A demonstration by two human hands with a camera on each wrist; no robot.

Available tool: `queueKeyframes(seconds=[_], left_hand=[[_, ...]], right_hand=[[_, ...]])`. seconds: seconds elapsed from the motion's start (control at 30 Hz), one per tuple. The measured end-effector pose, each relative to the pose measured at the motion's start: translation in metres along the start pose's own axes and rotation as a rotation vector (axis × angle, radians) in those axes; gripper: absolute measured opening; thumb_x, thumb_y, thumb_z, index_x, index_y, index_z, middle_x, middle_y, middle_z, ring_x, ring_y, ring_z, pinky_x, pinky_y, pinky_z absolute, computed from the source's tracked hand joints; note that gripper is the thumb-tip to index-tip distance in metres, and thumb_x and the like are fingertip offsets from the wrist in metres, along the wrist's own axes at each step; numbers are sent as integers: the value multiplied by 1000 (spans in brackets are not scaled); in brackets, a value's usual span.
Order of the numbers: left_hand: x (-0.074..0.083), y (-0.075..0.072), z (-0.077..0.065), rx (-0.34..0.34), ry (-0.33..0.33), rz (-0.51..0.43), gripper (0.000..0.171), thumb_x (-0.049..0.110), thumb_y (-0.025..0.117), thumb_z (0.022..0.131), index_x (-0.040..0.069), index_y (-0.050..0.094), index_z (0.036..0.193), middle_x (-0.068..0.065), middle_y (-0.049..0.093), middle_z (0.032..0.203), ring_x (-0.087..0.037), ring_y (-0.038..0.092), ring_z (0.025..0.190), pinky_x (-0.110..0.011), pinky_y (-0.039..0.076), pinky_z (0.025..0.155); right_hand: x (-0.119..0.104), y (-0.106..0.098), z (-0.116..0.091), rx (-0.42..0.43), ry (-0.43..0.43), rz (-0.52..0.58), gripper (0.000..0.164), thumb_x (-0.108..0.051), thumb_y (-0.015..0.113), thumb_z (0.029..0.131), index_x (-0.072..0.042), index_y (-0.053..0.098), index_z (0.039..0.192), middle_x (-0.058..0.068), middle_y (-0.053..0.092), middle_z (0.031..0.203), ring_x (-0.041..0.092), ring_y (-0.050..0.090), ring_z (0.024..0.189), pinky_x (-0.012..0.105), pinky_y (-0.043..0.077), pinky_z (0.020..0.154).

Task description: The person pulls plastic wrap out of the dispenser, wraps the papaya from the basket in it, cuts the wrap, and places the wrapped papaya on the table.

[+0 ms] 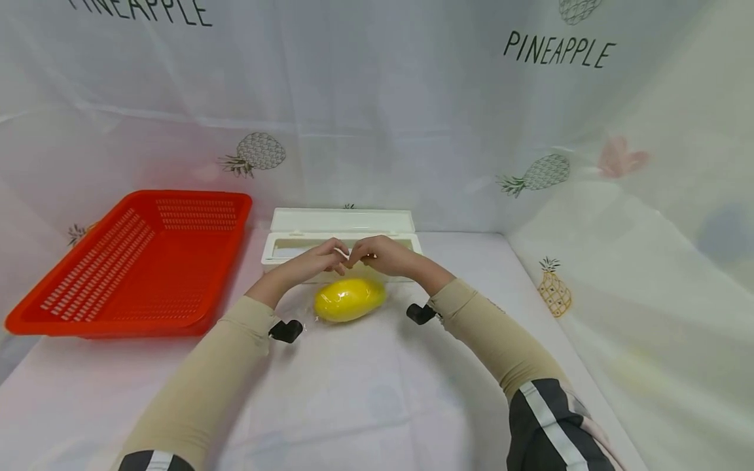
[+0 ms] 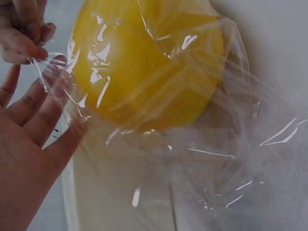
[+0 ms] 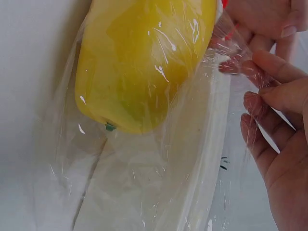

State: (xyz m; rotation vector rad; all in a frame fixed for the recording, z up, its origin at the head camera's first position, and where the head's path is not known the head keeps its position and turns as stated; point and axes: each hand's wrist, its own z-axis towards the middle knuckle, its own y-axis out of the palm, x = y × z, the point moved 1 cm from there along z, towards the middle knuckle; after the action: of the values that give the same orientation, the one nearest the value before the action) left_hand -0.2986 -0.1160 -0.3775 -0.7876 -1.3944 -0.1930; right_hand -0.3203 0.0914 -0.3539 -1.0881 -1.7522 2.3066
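An oblong yellow fruit with a small green tip lies on the table in front of a white lidded box. Clear plastic wrap covers the fruit and drapes past it over the box front. My right hand pinches the film's edge between thumb and fingertips, just beyond the fruit. Beside it my left hand has its fingers extended, their tips against the film in the left wrist view. The two hands almost meet above the box.
The long white box stands with its lid raised at the back of the table. On the left sits a red perforated basket. Pineapple-print cloth hangs behind and along the right side.
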Motion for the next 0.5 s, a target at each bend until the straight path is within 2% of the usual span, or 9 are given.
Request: queueKeyframes(seconds=[0.07, 0.13, 0.27, 0.4, 0.5], left_hand=[[-3, -1, 0, -6, -45, 14, 23, 18, 38, 103, 4, 40, 121, -20, 61, 119, -37, 59, 98, -51, 39, 100], [-4, -4, -1, -7, -57, 34, 21, 20, 40, 103, 6, 41, 118, -19, 62, 117, -38, 57, 96, -51, 41, 99], [-6, -12, -5, -26, 5, 89, 17, 12, 44, 99, 4, 47, 114, -20, 64, 114, -41, 57, 104, -52, 43, 96], [1, -18, -9, -55, 72, 178, 17, 2, 51, 93, 1, 58, 109, -17, 66, 109, -35, 59, 107, -49, 45, 96], [4, -20, -9, -50, 61, 306, 15, -2, 58, 90, 3, 66, 102, -11, 68, 102, -28, 59, 99, -43, 48, 93]], right_hand=[[1, 1, 0, 0, 9, 2, 32, 14, 51, 92, -4, 74, 105, 4, 69, 107, 22, 63, 99, 23, 50, 85], [1, 1, 1, 0, 16, 9, 32, 13, 50, 93, -4, 74, 105, 5, 69, 106, 23, 63, 98, 24, 50, 84], [3, 0, 1, -1, 25, 14, 29, 12, 51, 93, -3, 73, 104, 5, 68, 105, 25, 62, 98, 24, 50, 84], [2, -2, 1, -16, 47, 28, 26, 10, 52, 95, -3, 73, 105, 4, 68, 104, 25, 63, 100, 23, 51, 84], [2, -3, 1, -34, 70, 25, 27, 9, 52, 95, -3, 73, 105, 4, 69, 104, 25, 63, 101, 24, 51, 85]])
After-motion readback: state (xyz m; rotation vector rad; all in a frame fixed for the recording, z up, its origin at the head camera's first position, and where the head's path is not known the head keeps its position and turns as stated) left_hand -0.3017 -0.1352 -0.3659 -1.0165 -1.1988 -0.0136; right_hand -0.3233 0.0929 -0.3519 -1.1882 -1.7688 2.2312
